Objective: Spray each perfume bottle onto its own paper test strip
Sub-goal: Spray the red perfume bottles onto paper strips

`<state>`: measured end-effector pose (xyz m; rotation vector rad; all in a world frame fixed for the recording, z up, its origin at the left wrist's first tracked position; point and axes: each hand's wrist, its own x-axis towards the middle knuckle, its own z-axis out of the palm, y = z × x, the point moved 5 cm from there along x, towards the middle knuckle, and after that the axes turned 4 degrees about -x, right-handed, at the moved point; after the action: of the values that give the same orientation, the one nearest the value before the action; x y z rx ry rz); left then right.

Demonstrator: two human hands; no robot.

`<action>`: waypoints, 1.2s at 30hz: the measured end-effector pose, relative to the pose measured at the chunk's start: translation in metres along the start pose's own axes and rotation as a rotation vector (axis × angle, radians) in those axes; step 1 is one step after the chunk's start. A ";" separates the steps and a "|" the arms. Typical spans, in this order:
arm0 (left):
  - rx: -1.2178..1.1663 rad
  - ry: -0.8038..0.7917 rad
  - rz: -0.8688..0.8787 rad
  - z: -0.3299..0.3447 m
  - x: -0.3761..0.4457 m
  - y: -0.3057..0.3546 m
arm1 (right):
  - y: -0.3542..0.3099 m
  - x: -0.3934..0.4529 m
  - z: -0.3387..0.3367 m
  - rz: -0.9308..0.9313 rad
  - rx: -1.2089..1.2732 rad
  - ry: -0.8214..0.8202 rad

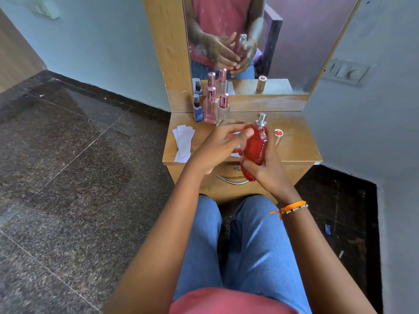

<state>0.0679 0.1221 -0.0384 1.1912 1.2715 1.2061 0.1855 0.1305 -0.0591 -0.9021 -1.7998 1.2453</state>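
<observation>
Head view. The right hand point(265, 166) is wrapped around the lower body of the red perfume bottle point(256, 146), which is held tilted above the front edge of the desk point(294, 143). The bottle base is hidden behind the palm. The left hand point(217, 146) sits just beside the bottle with fingers curled; a white edge shows under it, but whether it pinches a strip cannot be told. The bottle is ribbed, translucent red glass with a bare silver spray nozzle point(261, 118). A red-topped cap point(278, 134) stands on the desk to its right. A loose stack of white paper test strips point(183, 141) overhangs the left desk edge. At the back left stand a small blue bottle point(197, 111), a pink square bottle point(210, 107) and a clear bottle point(223, 108), the latter two with rose-metal caps. The desk is worn, light wood. The mirror point(294, 41) repeats the hands, blurred. A metal drawer handle point(231, 181) is partly covered by the hands.
</observation>
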 end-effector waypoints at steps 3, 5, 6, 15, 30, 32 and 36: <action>0.427 0.219 0.081 -0.008 0.010 -0.007 | 0.004 -0.003 -0.007 0.065 0.005 0.084; 0.728 0.225 0.094 -0.009 0.016 -0.023 | 0.006 -0.001 -0.012 0.089 0.024 0.134; 0.880 0.183 0.071 -0.006 0.017 -0.033 | 0.007 -0.001 -0.013 0.093 0.035 0.146; 1.058 0.335 0.157 0.002 0.010 -0.042 | 0.010 0.002 -0.015 0.116 0.033 0.144; 0.865 0.492 -0.177 0.006 0.036 -0.050 | 0.012 0.001 -0.016 0.162 0.001 0.119; 0.798 0.486 -0.208 0.005 0.035 -0.051 | 0.012 0.000 -0.017 0.166 -0.014 0.119; 0.707 0.477 -0.257 0.002 0.036 -0.051 | 0.012 0.000 -0.019 0.173 -0.021 0.121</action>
<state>0.0674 0.1573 -0.0907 1.1930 2.2626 0.8906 0.2040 0.1417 -0.0656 -1.1407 -1.6705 1.2511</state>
